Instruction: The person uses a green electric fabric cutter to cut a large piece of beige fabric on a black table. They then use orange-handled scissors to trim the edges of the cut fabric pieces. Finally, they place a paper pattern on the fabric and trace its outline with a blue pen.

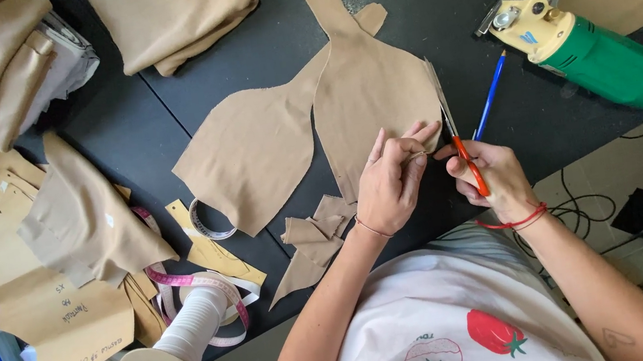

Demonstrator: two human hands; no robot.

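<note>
Two hands are meeting at the near edge of a tan fabric piece (372,91) that is lying flat on the dark tabletop (140,121). Starting at the left, a second cut fabric shape (252,152) is lying just beside the first, touching it along one edge, and a small heap of fabric scraps (317,239) is sitting below them, near the left wrist. The left hand (388,184) is resting on the lower edge of the fabric piece, its fingers closing in a pinch on a thin strip or thread at that edge. Just to its right, the right hand (495,178) is gripping the orange handles of a pair of scissors (451,126), whose blades are pointing away from the person, running up along the right edge of the fabric piece. So the fabric is lying to the left of the blades, with the left hand nearer to it. A blue pencil (490,96) is lying slantwise just beyond the scissors, and a green electric cutter (590,54) is sitting further right, well apart.
</note>
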